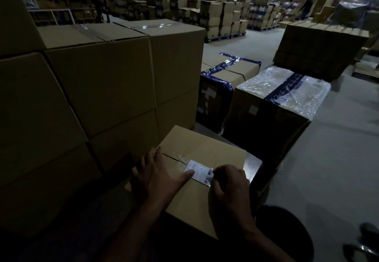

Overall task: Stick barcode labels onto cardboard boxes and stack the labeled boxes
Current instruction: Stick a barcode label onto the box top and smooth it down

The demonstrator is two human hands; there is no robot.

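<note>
A taped cardboard box (207, 149) lies low in front of me. On its top, across the tape seam, lies a white barcode label (198, 170). My left hand (158, 177) rests flat on the box with fingers spread, and its thumb presses the label's left edge. The fingers of my right hand (229, 185) are curled at the label's right end and pinch its edge, covering part of the barcode. To the left stands a tall stack of plain cardboard boxes (98, 89).
Two boxes wrapped in film and blue tape (285, 89) stand behind the box at the right. A pallet of brown boxes (320, 44) is further back. Grey floor (328, 159) opens to the right. Rows of stacked cartons fill the far warehouse; a person walks there.
</note>
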